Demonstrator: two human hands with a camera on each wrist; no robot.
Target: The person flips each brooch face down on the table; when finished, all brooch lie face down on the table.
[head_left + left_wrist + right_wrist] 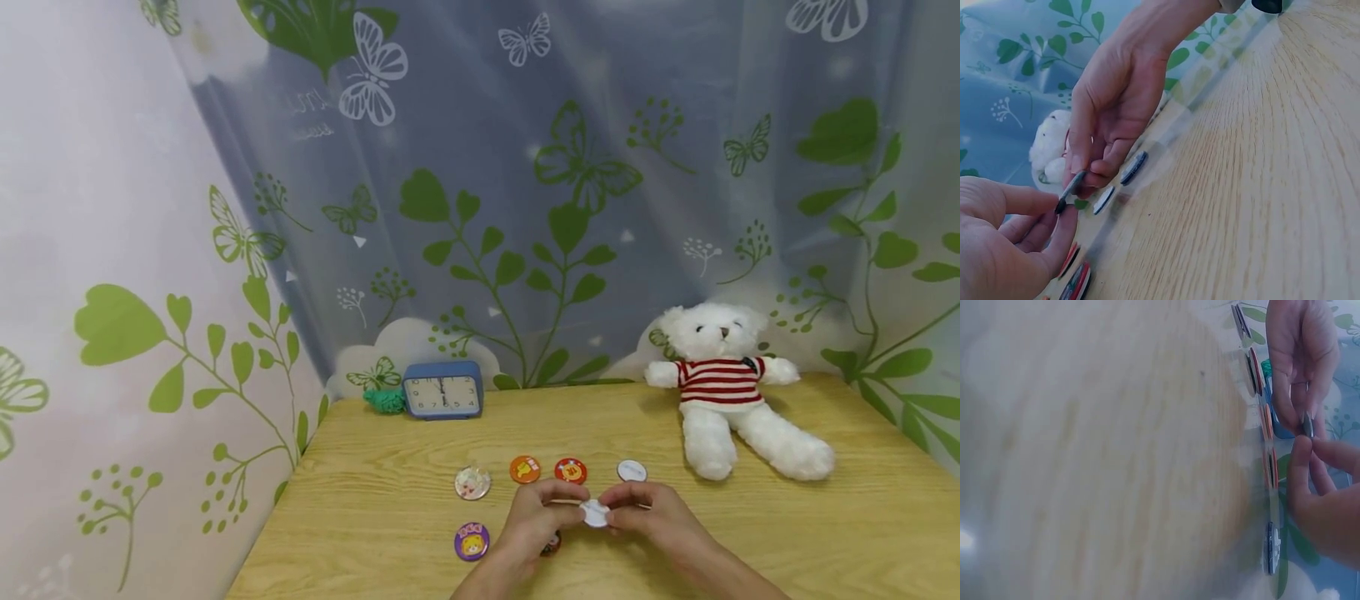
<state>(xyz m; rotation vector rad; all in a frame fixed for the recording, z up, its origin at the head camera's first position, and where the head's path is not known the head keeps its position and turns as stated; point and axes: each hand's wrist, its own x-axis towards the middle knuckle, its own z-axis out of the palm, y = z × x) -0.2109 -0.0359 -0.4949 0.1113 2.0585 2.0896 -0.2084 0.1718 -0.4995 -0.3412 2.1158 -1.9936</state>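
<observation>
My left hand (531, 518) and right hand (662, 518) meet over the table, pinching a white-faced round button badge (595, 513) from opposite sides by its edge. Seen thin and edge-on, the held badge (1071, 190) is tilted between both sets of fingertips in the left wrist view. Just beyond the hands lie an orange badge (525, 469), a red badge (571, 471) and a white badge (632, 471). A dark badge (551, 545) is partly hidden by my left hand. Left of it are a purple bear badge (472, 542) and a pale picture badge (472, 483).
A blue clock (443, 391) stands at the back left of the wooden table (360, 517), beside a green textured object (385, 402). At the back right sits a white teddy bear (722, 379) in a striped shirt. A patterned curtain (480, 167) hangs behind.
</observation>
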